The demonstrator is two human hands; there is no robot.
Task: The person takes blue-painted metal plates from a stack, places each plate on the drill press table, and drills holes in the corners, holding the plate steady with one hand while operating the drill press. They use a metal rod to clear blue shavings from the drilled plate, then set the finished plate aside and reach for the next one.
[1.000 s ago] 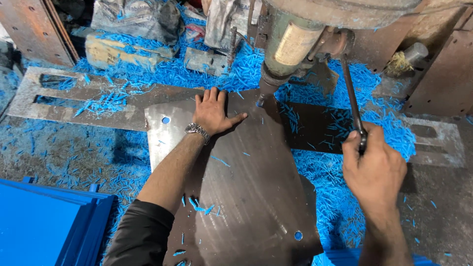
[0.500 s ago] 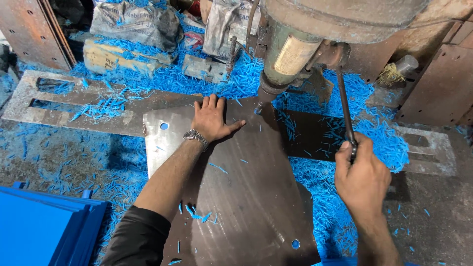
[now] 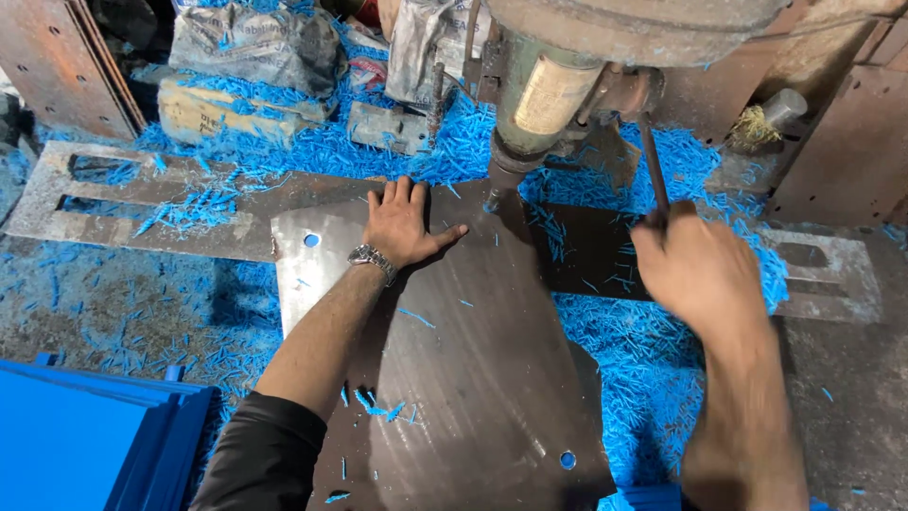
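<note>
A large dark metal plate (image 3: pixel 473 378) with small round holes lies under the drill press head (image 3: pixel 567 76). My left hand (image 3: pixel 402 225), a watch on its wrist, presses flat on the plate's far end with fingers spread, just left of the drill bit (image 3: pixel 494 194). My right hand (image 3: pixel 705 274) is closed around the lower end of the thin dark feed lever (image 3: pixel 653 170), which rises toward the machine head. The hand is motion-blurred.
Blue plastic shavings (image 3: pixel 634 350) cover the bed around the plate. A slotted steel plate (image 3: pixel 142 213) lies at left, another flat part (image 3: pixel 823 274) at right. Blue sheets (image 3: pixel 85 435) are stacked at the lower left. Sacks and blocks (image 3: pixel 255 47) sit behind.
My right hand has swung the lever upward and to the left, nearer the machine. The view has shifted closer. My left hand stays flat on the plate.
</note>
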